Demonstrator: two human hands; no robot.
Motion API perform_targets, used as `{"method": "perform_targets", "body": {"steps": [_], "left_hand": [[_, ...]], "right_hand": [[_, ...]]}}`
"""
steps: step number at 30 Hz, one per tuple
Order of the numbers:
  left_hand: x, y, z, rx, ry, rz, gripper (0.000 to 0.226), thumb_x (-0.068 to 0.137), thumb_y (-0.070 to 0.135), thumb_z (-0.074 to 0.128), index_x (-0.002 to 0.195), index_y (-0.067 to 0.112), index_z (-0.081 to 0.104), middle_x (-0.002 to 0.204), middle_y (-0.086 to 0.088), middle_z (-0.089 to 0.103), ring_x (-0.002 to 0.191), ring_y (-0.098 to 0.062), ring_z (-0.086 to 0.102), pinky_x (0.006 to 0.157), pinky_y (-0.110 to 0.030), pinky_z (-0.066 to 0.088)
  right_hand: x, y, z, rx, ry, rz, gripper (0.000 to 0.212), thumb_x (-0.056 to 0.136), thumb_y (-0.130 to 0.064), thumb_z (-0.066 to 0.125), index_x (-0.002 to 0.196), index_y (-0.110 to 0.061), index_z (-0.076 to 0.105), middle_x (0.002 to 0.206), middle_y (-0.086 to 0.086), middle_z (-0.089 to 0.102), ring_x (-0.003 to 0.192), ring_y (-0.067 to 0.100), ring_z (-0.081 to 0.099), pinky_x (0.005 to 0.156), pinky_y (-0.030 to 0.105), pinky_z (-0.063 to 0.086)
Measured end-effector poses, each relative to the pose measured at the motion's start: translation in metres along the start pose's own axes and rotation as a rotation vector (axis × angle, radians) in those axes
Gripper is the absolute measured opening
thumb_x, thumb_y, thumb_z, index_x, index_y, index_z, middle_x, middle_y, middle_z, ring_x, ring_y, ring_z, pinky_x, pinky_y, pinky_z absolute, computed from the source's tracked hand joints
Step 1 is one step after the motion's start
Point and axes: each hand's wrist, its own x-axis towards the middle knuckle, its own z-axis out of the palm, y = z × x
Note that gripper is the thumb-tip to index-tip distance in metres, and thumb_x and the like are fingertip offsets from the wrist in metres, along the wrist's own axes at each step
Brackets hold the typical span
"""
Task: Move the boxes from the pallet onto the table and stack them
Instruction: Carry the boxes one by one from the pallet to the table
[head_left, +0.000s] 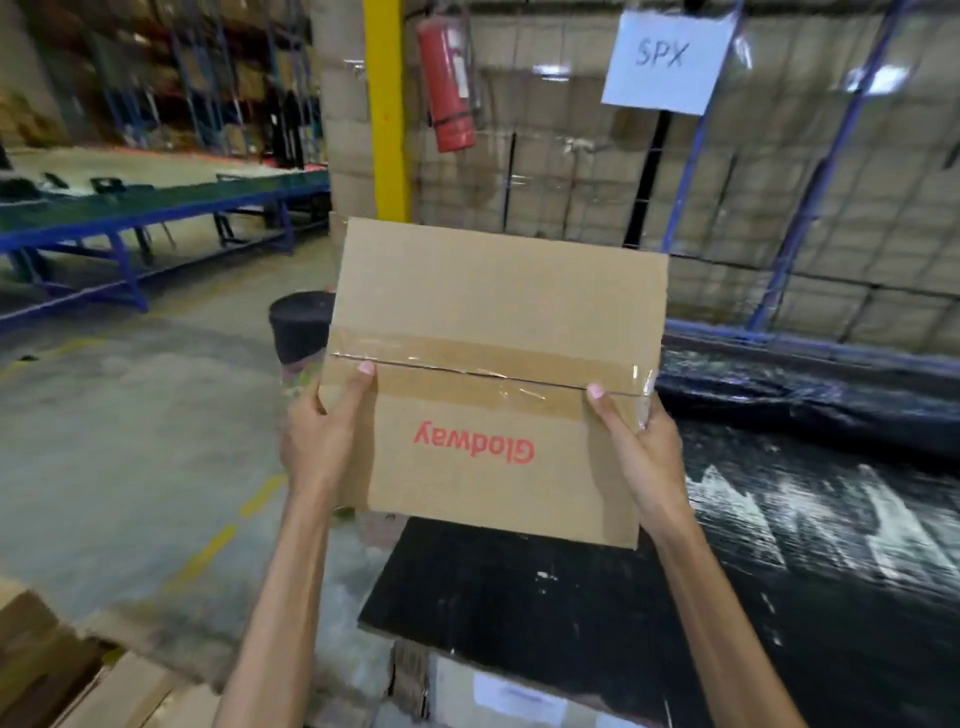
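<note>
Box (493, 322): left hand (322, 441) and right hand (644, 452) are gripping its side edges, thumbs on top; open floor (130, 415) is lying leftward.

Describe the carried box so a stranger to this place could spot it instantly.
Find the yellow column with a red fire extinguisher beside it. Just below, the left hand and right hand grip a cardboard box. Unlike the plain cartons at lower left, it bears upside-down red Glodway lettering and a clear-taped seam.
</note>
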Motion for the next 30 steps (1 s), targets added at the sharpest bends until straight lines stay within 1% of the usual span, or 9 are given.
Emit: {"method": "perform_targets", "body": {"steps": [4, 7, 10, 14, 19, 22, 24, 26, 30], "left_hand": [[0.005, 0.038, 0.064, -0.024, -0.102, 0.091, 0.073, 0.067, 0.092, 0.055, 0.118, 0.042, 0.068, 0.11, 0.01, 0.074, 0.108, -0.023, 0.066, 0.101, -0.051, 0.05], [0.01, 0.069, 0.1, -0.001, -0.138, 0.141, 0.082, 0.069, 0.09, 0.052, 0.129, 0.036, 0.066, 0.119, 0.006, 0.072, 0.112, -0.025, 0.064, 0.103, -0.051, 0.049], [0.017, 0.093, 0.124, 0.004, -0.158, 0.173, 0.08, 0.073, 0.087, 0.053, 0.128, 0.031, 0.068, 0.117, 0.005, 0.071, 0.112, -0.025, 0.063, 0.104, -0.05, 0.048], [0.043, 0.119, 0.152, 0.017, -0.199, 0.232, 0.064, 0.084, 0.077, 0.055, 0.125, 0.029, 0.068, 0.108, 0.008, 0.065, 0.108, -0.024, 0.059, 0.104, -0.047, 0.045], [0.123, 0.154, 0.188, 0.033, -0.341, 0.29, 0.065, 0.071, 0.084, 0.055, 0.112, 0.038, 0.073, 0.118, 0.003, 0.073, 0.113, -0.027, 0.065, 0.103, -0.047, 0.05], [0.176, 0.175, 0.213, 0.082, -0.384, 0.296, 0.071, 0.065, 0.088, 0.054, 0.108, 0.035, 0.075, 0.115, 0.004, 0.074, 0.109, -0.027, 0.067, 0.102, -0.048, 0.051], [0.215, 0.185, 0.231, 0.118, -0.414, 0.278, 0.076, 0.061, 0.089, 0.057, 0.104, 0.029, 0.077, 0.109, 0.002, 0.076, 0.103, -0.027, 0.07, 0.099, -0.047, 0.054], [0.246, 0.194, 0.245, 0.138, -0.463, 0.255, 0.076, 0.059, 0.085, 0.063, 0.1, 0.023, 0.078, 0.103, 0.001, 0.077, 0.096, -0.025, 0.073, 0.095, -0.043, 0.056], [0.296, 0.207, 0.278, 0.094, -0.581, 0.237, 0.043, 0.081, 0.055, 0.074, 0.091, 0.013, 0.073, 0.09, 0.001, 0.076, 0.071, -0.016, 0.07, 0.061, -0.027, 0.049]], "right_hand": [[0.031, -0.014, -0.056, -0.011, 0.115, -0.019, 0.074, 0.064, -0.085, 0.069, 0.123, -0.04, 0.066, 0.11, -0.018, 0.075, 0.108, 0.012, 0.069, 0.1, 0.047, 0.054], [0.058, -0.023, -0.084, 0.015, 0.165, -0.009, 0.069, 0.062, -0.086, 0.071, 0.116, -0.043, 0.068, 0.106, -0.015, 0.076, 0.103, 0.016, 0.072, 0.096, 0.048, 0.056], [0.082, -0.029, -0.098, 0.046, 0.176, -0.017, 0.064, 0.061, -0.086, 0.073, 0.112, -0.047, 0.068, 0.107, -0.013, 0.077, 0.103, 0.02, 0.073, 0.094, 0.049, 0.057], [0.122, -0.038, -0.102, 0.066, 0.207, -0.02, 0.077, 0.055, -0.088, 0.074, 0.116, -0.04, 0.069, 0.11, -0.011, 0.076, 0.107, 0.022, 0.071, 0.098, 0.051, 0.054], [0.194, -0.058, -0.094, 0.033, 0.197, -0.013, 0.058, 0.07, -0.075, 0.074, 0.102, -0.027, 0.07, 0.105, -0.005, 0.077, 0.097, 0.019, 0.073, 0.091, 0.044, 0.059], [0.253, -0.07, -0.085, 0.022, 0.165, 0.033, 0.074, 0.063, -0.077, 0.076, 0.112, -0.021, 0.07, 0.103, -0.003, 0.078, 0.093, 0.019, 0.075, 0.09, 0.043, 0.059], [0.294, -0.075, -0.079, 0.04, 0.116, 0.087, 0.088, 0.057, -0.077, 0.079, 0.12, -0.017, 0.069, 0.103, 0.002, 0.079, 0.092, 0.024, 0.077, 0.092, 0.047, 0.059], [0.329, -0.079, -0.076, 0.05, 0.053, 0.116, 0.08, 0.062, -0.068, 0.08, 0.121, -0.016, 0.07, 0.105, 0.004, 0.079, 0.096, 0.026, 0.076, 0.095, 0.048, 0.058], [0.393, -0.075, -0.067, 0.027, -0.006, 0.147, 0.064, 0.074, -0.058, 0.076, 0.123, -0.017, 0.069, 0.113, 0.006, 0.077, 0.104, 0.025, 0.073, 0.088, 0.038, 0.057]]}}
